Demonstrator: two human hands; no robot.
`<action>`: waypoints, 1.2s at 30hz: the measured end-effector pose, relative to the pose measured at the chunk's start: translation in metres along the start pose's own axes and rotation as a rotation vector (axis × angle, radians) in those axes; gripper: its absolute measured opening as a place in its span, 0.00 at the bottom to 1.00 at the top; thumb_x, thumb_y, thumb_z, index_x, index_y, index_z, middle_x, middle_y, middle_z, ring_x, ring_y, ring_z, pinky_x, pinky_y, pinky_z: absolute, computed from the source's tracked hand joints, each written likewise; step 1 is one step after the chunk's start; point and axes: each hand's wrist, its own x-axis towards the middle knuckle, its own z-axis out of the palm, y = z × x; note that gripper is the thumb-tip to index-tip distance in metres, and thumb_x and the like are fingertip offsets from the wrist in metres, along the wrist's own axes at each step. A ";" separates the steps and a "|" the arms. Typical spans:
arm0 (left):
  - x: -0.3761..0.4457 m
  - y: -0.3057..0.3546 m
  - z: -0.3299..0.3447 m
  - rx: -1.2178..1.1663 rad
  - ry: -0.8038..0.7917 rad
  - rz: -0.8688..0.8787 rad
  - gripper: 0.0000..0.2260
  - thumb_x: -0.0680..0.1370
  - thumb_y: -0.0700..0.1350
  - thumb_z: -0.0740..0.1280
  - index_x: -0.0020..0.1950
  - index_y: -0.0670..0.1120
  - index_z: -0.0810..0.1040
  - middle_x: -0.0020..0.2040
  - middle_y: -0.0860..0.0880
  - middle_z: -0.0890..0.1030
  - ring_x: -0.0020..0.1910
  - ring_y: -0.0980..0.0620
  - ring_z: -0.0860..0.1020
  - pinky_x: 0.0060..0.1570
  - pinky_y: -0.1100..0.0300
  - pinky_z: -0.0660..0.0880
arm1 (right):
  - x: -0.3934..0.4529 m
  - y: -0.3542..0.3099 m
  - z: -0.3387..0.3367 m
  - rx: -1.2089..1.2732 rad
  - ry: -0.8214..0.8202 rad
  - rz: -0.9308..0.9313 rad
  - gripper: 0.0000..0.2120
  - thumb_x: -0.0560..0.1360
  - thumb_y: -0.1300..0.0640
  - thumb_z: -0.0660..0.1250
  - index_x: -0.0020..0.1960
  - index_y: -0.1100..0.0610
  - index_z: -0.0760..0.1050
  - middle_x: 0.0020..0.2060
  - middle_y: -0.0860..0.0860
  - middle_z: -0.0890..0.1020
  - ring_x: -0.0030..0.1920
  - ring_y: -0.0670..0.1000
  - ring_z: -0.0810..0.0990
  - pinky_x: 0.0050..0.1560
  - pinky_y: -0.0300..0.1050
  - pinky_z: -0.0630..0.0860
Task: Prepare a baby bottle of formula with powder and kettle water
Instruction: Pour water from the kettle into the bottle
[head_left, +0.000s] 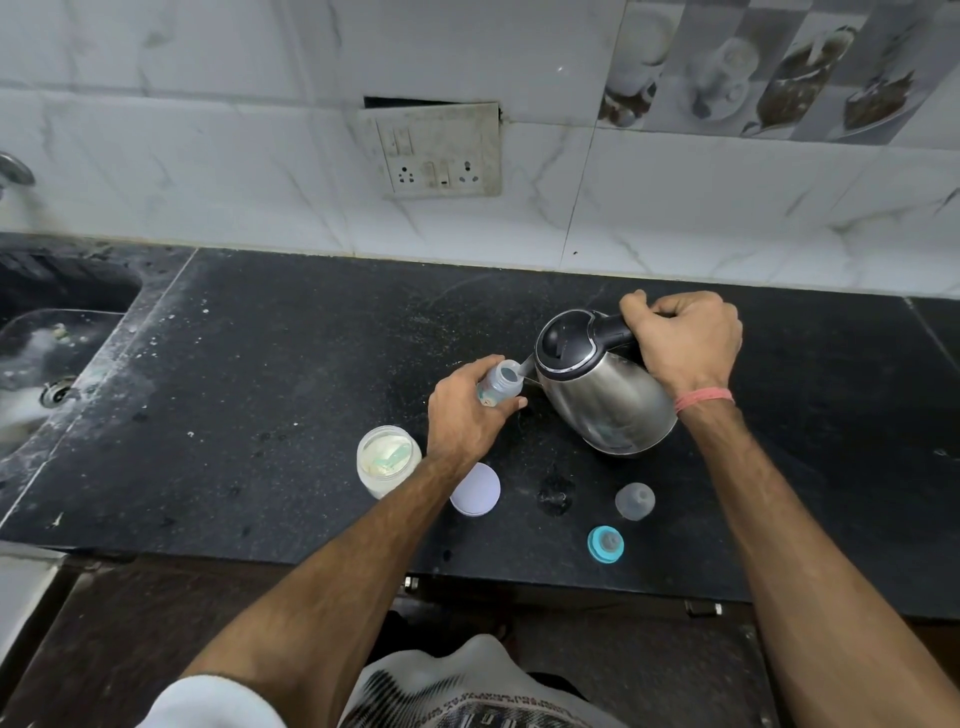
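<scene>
Mid-counter, the person's left hand (467, 410) wraps its fingers around a small clear baby bottle (501, 387). The right hand (685, 338) grips the handle of a steel kettle (602, 384), tilted so its spout meets the bottle mouth. The kettle likely feels heavy and hot, safest held by its handle; the light bottle could tip.

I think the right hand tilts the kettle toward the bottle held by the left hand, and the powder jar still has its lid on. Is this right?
Not fully. The head view shows the powder jar open; its lid lies beside it on the counter. The rest holds: the right hand tilts the kettle toward the bottle held by the left hand.
</scene>
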 end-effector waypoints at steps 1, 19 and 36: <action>0.000 0.000 0.000 0.000 -0.001 0.006 0.28 0.71 0.52 0.88 0.70 0.56 0.86 0.64 0.58 0.87 0.64 0.55 0.84 0.69 0.48 0.81 | 0.000 0.000 0.000 -0.001 -0.003 0.001 0.26 0.75 0.43 0.71 0.26 0.59 0.76 0.19 0.51 0.70 0.25 0.53 0.70 0.43 0.44 0.70; -0.002 0.005 -0.001 0.041 0.001 0.006 0.27 0.71 0.53 0.88 0.68 0.58 0.87 0.61 0.59 0.89 0.60 0.55 0.85 0.66 0.48 0.82 | 0.005 -0.007 -0.004 -0.071 -0.038 -0.025 0.27 0.76 0.43 0.71 0.25 0.59 0.74 0.16 0.50 0.66 0.26 0.52 0.70 0.43 0.47 0.69; -0.003 0.004 -0.001 0.028 -0.003 -0.018 0.28 0.70 0.53 0.89 0.69 0.57 0.87 0.62 0.59 0.89 0.61 0.56 0.85 0.67 0.50 0.82 | 0.006 -0.013 -0.005 -0.094 -0.070 -0.042 0.26 0.75 0.41 0.70 0.27 0.58 0.78 0.20 0.51 0.72 0.28 0.54 0.75 0.46 0.51 0.78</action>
